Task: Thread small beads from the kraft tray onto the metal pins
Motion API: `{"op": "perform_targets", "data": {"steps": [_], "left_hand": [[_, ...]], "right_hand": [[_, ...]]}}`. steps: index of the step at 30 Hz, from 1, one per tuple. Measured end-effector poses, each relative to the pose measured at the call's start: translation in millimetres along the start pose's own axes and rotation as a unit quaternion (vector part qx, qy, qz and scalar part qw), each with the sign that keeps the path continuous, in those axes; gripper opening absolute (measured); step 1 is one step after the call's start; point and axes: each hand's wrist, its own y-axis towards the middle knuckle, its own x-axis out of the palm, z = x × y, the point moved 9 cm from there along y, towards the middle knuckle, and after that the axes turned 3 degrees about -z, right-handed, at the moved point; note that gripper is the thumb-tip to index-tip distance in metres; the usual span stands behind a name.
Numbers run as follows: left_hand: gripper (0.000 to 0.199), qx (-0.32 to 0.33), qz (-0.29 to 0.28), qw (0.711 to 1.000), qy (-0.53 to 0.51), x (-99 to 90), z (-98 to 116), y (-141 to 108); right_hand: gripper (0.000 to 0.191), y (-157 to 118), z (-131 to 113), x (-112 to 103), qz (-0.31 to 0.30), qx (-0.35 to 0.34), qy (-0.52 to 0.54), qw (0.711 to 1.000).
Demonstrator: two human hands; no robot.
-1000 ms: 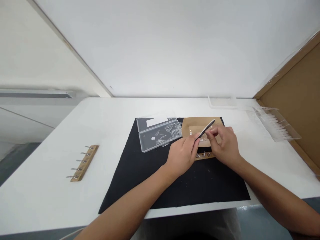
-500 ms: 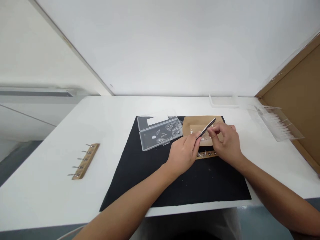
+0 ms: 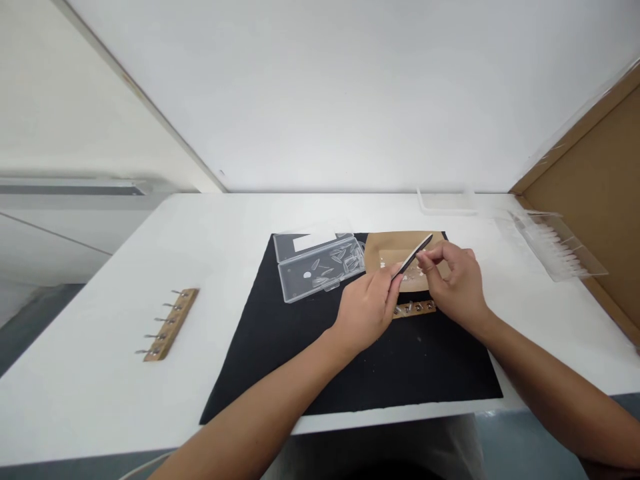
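My left hand (image 3: 367, 307) is closed around the lower end of a nail file (image 3: 416, 253), black-edged with a pale face, which slants up to the right. At the file's upper part, the fingertips of my right hand (image 3: 457, 283) are pinched together, close to its edge. Whatever small piece they hold is too hidden to name. Beneath the hands lies a brown paper sheet (image 3: 375, 243) with small clear pieces on it. A wooden strip (image 3: 420, 307) with metal clips and clear bits rests just below, partly covered by my hands.
An open clear plastic case (image 3: 295, 280) with clear nail tips sits left on the black mat (image 3: 280, 347). Farther left stands another wooden strip (image 3: 173, 327) with upright clips. At right lie a bag of nail tips (image 3: 560, 250), a clear tray (image 3: 447, 203) and a cardboard box (image 3: 590, 160).
My right hand has shifted very slightly to the right along the nail file. My left hand and the file stay almost in place.
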Motion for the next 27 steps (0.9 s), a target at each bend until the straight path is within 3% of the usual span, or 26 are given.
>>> {"op": "perform_targets", "data": {"steps": [3,7,11,15,19,23,27], "left_hand": [[0.022,0.001,0.003,1.0,0.0,0.1,-0.1,0.3],[0.022,0.0,-0.002,1.0,0.003,2.5,-0.9,0.4],[0.023,-0.005,-0.003,1.0,-0.006,2.8,-1.9,0.2],[0.024,-0.006,-0.014,1.0,-0.009,5.2,-3.0,-0.5],[0.023,-0.002,-0.008,1.0,-0.014,5.2,-2.7,-0.7],[0.023,0.001,-0.005,1.0,0.001,4.3,-1.0,-0.1],[0.021,0.003,0.002,1.0,0.001,1.4,0.0,0.7]], "right_hand": [[0.024,-0.4,-5.1,6.5,-0.037,-0.027,0.009,0.999],[0.023,-1.0,-2.8,0.4,0.003,-0.019,-0.01,1.0],[0.023,-1.1,-7.1,6.3,-0.028,-0.045,-0.007,0.999],[0.023,-0.8,-1.5,0.3,0.005,-0.014,-0.014,1.0],[0.023,-1.9,-5.7,7.6,-0.036,-0.037,0.002,0.999],[0.024,-2.0,1.4,-1.1,0.012,-0.004,-0.017,1.0],[0.024,-3.2,-5.9,8.0,-0.035,-0.042,-0.011,0.998]]}}
